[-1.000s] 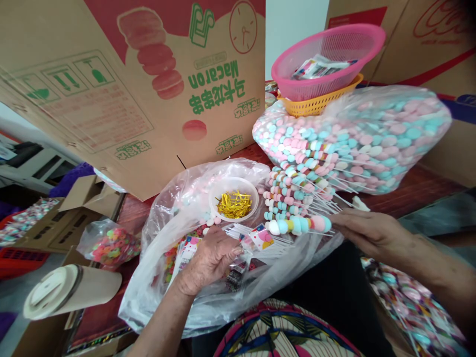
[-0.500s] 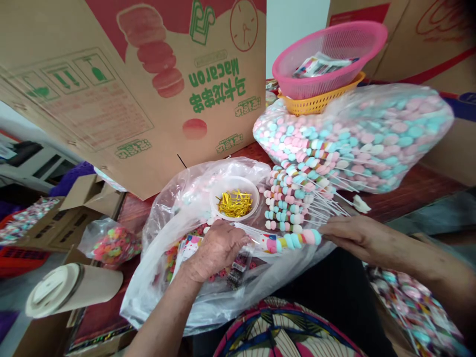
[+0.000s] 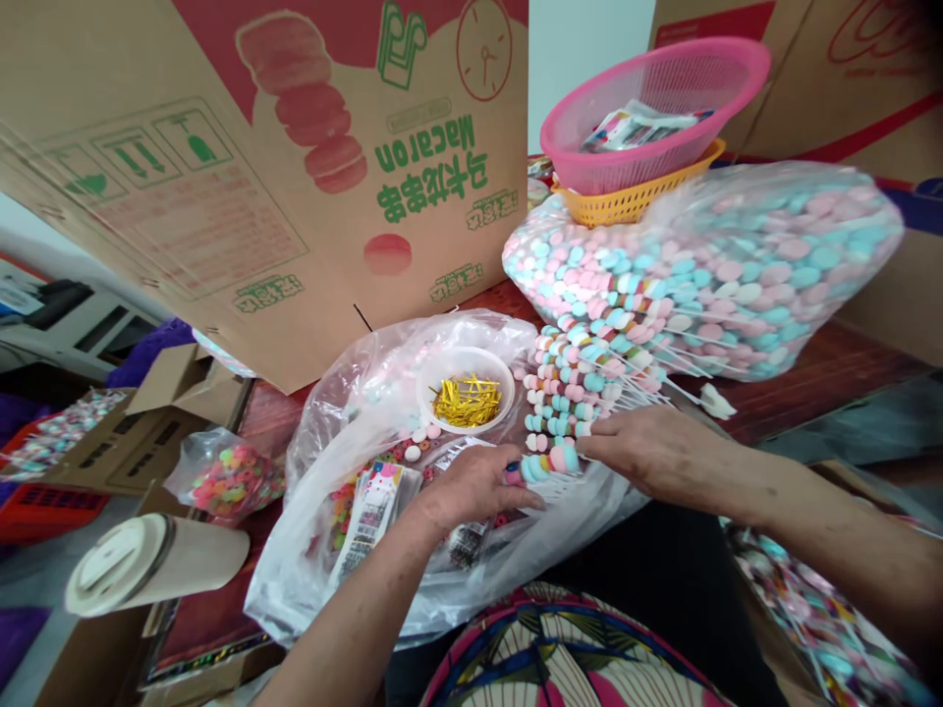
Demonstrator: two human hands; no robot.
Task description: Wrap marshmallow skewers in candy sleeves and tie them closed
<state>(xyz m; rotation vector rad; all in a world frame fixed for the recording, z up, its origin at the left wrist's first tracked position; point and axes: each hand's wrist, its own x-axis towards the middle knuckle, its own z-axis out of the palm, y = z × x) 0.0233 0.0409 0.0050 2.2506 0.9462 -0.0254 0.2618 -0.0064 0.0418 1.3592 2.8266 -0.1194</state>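
A skewer of pink, blue and yellow marshmallows [image 3: 551, 462] lies between my two hands, above the big clear plastic bag [image 3: 295, 570]. My left hand [image 3: 478, 486] is closed around a printed clear wrapper bag [image 3: 461, 452] at the skewer's left end; the fingers partly hide how far the sweets are inside. At the other end, my right hand [image 3: 652, 450] has its fingers closed on the skewer, hiding its stick. Just behind them lie several similar marshmallow skewers [image 3: 567, 383]. A stack of printed wrappers [image 3: 374, 516] rests left of my left hand.
A white bowl [image 3: 508, 398] holds gold twist ties [image 3: 466, 403]. Behind stand a large carton [image 3: 331, 245], a big bag of marshmallows [image 3: 781, 265] and a pink basket [image 3: 560, 162] on a yellow one [image 3: 626, 206]. At left are a lidded cup [image 3: 198, 565] and a bag of gummy rings [image 3: 228, 481].
My right hand has moved left along with the marshmallow skewer, closer to my left hand. My left hand has shifted slightly right, uncovering more of the wrapper stack.
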